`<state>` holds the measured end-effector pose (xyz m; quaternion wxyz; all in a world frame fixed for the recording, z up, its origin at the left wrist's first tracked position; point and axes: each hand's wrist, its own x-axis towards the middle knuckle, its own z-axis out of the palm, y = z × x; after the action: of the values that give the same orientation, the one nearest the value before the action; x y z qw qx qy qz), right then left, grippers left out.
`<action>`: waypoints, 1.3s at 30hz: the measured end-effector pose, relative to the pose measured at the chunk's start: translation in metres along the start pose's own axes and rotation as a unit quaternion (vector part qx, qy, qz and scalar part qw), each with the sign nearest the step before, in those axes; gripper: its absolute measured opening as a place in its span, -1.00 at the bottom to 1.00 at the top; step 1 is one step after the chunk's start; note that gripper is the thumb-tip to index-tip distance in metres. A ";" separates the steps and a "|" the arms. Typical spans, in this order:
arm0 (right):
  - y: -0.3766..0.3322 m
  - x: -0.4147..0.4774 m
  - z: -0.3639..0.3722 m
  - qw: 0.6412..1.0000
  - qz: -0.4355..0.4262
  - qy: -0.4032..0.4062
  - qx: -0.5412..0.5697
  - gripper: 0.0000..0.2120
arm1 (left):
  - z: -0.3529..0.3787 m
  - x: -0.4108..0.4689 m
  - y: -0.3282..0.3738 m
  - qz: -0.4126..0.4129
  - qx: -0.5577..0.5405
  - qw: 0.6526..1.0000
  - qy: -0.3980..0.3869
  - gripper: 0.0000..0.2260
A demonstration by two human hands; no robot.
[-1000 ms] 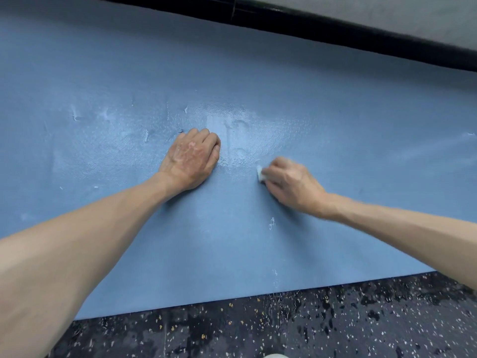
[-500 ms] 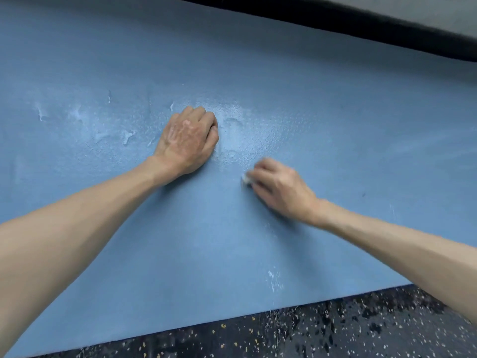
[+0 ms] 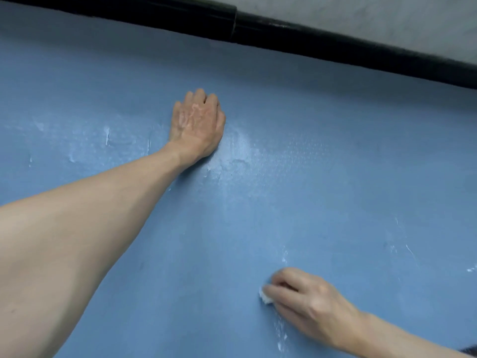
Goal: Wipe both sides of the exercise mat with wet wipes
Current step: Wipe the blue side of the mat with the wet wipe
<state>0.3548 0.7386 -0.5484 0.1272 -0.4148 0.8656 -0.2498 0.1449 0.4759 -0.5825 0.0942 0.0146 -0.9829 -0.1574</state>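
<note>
At the near right of the view, the right hand (image 3: 309, 303) lies low on the blue exercise mat (image 3: 348, 182). Its grip is closed on a small balled white wet wipe (image 3: 265, 298); the fingers curl over the wipe and hold it against the mat, and only its left end shows past the fingertips. Thin white streaks (image 3: 281, 334) mark the mat just below the wipe. The bare left forearm (image 3: 90, 228) reaches from the near left toward the middle. Farther off, the left hand (image 3: 198, 125) presses palm-down on the mat. Its grip is open, with the fingers together and bent down at the far end, so the tips are hidden. A pale whitish smear (image 3: 240, 151) spreads just to that hand's right. Beyond the mat's far edge runs a black baseboard (image 3: 335, 46), with a grey wall (image 3: 387, 14) above it.
</note>
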 end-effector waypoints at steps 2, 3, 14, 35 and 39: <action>0.019 0.034 -0.007 1.000 0.002 0.026 -0.013 -0.88 | 0.004 0.001 0.000 -0.011 0.004 1.000 0.015 -0.83; 0.030 0.056 -0.012 0.998 0.007 0.050 -0.028 -0.82 | 0.004 0.001 0.000 -0.015 0.004 1.000 0.016 -0.84; 0.058 0.132 -0.032 0.981 0.124 0.140 -0.058 -0.76 | 0.001 0.007 -0.002 -0.007 0.010 1.000 0.001 -0.80; 0.106 0.217 -0.062 0.971 0.145 0.184 -0.055 -0.78 | 0.000 0.007 -0.002 -0.018 0.020 0.999 -0.018 -0.73; 0.070 0.148 -0.045 0.987 0.116 0.113 -0.006 -0.82 | 0.000 0.007 -0.002 -0.021 0.021 0.999 -0.019 -0.76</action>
<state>0.1975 0.6749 -0.5504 0.0539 -0.2816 0.9181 -0.2737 0.1381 0.4738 -0.5823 0.0719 0.0346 -0.9872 -0.1384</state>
